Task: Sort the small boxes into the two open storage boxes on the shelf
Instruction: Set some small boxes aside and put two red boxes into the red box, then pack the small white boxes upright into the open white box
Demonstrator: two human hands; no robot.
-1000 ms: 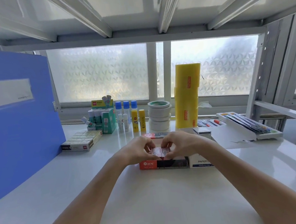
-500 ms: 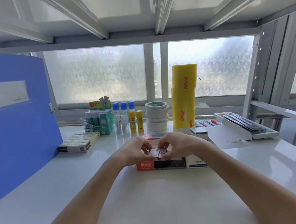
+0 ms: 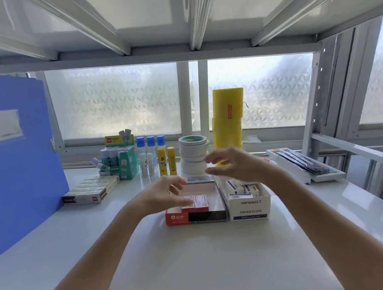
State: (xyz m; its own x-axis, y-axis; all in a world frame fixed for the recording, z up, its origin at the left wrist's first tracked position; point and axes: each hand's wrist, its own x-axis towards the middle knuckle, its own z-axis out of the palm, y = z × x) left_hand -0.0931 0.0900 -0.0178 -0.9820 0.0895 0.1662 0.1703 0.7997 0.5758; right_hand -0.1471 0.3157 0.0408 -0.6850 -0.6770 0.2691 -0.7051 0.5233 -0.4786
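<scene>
Two open storage boxes stand side by side on the white shelf: a red and black one (image 3: 196,217) and a white one marked PAPER CLIPS (image 3: 249,210). Two small red and white boxes (image 3: 195,201) lie at the front left of the red box. Several small white boxes (image 3: 240,190) sit in the white box. My left hand (image 3: 164,194) hovers over the left side of the red box, fingers spread, holding nothing. My right hand (image 3: 232,164) is lifted above the back of both boxes, fingers apart and empty.
A blue folder (image 3: 18,160) stands at the left. A flat pack of staple boxes (image 3: 90,190), glue sticks (image 3: 164,161), a stack of tape rolls (image 3: 193,153) and a tall yellow roll (image 3: 228,124) line the back. A white tray of pens (image 3: 303,163) lies at the right.
Both hands were pressed together on the small red boxes inside the red storage box. They have let go and lifted; my right hand has risen up and to the right.
</scene>
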